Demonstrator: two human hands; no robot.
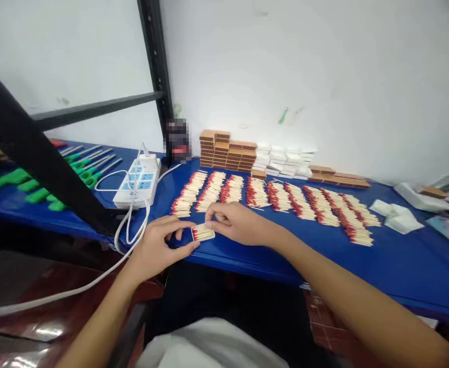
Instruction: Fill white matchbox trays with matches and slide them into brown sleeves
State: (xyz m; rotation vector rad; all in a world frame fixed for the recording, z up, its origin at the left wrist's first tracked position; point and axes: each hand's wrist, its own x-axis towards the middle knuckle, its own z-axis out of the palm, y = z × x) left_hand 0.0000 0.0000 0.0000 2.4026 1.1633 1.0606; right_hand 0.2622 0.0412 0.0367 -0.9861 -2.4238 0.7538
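A small white matchbox tray (208,237) with red-tipped matches (201,231) lying in it is at the front of the blue table. My left hand (160,245) grips its left end, index finger at the far corner and thumb at the near one. With fingers curled, my right hand (238,222) pinches at the tray's far right corner, thumb over the match ends. What lies under those fingertips is partly hidden. Behind both hands, bundles of loose matches (260,192) lie in a row across the table.
Stacked brown matchboxes (226,153) and white trays (282,161) stand along the wall. On the left are a white power strip (140,179) with cables, a black metal post (55,148) and green-handled tools (88,176). Crumpled white pieces (401,217) lie right.
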